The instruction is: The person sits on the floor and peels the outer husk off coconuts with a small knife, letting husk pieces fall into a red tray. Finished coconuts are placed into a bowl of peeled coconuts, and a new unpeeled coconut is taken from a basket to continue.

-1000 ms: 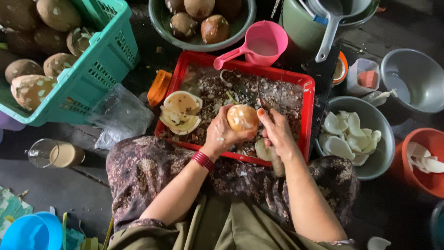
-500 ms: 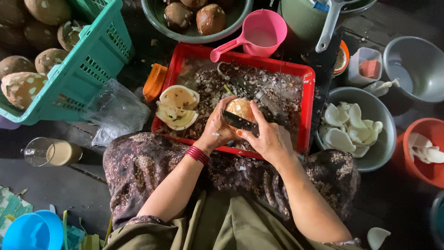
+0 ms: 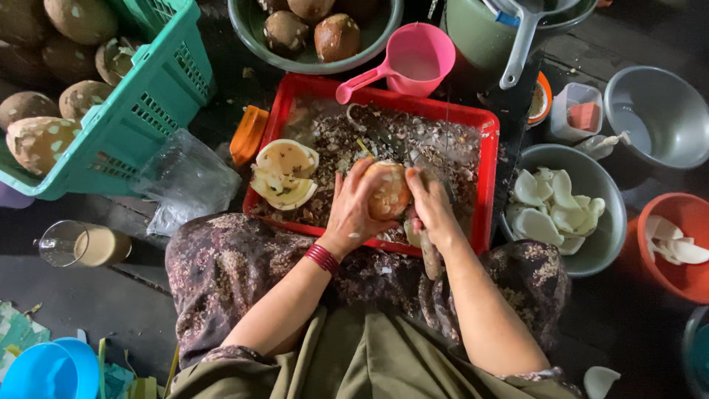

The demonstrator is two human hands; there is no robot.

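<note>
My left hand (image 3: 353,210) grips a round, brown-skinned coconut kernel (image 3: 389,192) over a red tray (image 3: 489,185) full of brown peelings. My right hand (image 3: 432,210) presses against the kernel's right side and is closed on a knife; its wooden handle (image 3: 430,260) pokes out below the hand, and the blade is hidden. Two opened coconut halves (image 3: 284,174) lie at the tray's left end. A red bangle sits on my left wrist.
A grey bowl (image 3: 611,244) of white coconut pieces stands right of the tray, with an orange bowl (image 3: 665,277) beyond it. A green basket (image 3: 148,103) of whole coconuts is at the left. A pink scoop (image 3: 421,55), a glass (image 3: 81,245) and a plastic bag (image 3: 185,181) lie around.
My right hand slid across the front of the kernel and back to its right side. My left hand kept hold and turned the kernel a little.
</note>
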